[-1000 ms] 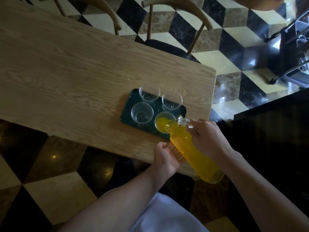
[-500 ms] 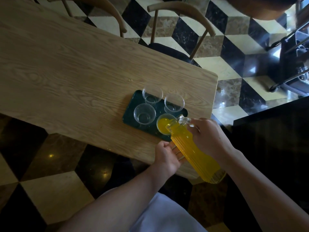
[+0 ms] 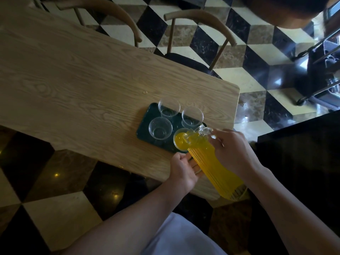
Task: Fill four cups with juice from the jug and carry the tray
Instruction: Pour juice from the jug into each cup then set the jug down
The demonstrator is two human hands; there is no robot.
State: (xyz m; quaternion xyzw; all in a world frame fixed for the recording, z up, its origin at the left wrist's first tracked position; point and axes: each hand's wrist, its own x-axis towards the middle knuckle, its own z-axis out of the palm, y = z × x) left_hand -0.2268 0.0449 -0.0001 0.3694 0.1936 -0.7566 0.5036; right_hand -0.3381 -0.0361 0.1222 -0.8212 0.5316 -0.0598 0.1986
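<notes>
A ribbed glass jug (image 3: 213, 166) of yellow juice is tilted, its spout over the near right cup (image 3: 179, 142), which holds yellow juice. My right hand (image 3: 233, 150) grips the jug near its neck. Under the jug's body my left hand (image 3: 184, 170) supports it from the left. The dark green tray (image 3: 145, 124) lies near the table's right end. On it stand three clear cups with no juice: near left (image 3: 160, 130), far left (image 3: 168, 107), far right (image 3: 192, 116).
The wooden table (image 3: 73, 80) ends just right of the tray, its near edge under my hands. Two wooden chairs (image 3: 198, 24) stand at the far side. A dark counter (image 3: 303, 153) is at the right, with a metal trolley (image 3: 323, 70) beyond it.
The juice in the near right cup has risen as the jug keeps pouring. Both hands stay on the jug. The view has shifted slightly.
</notes>
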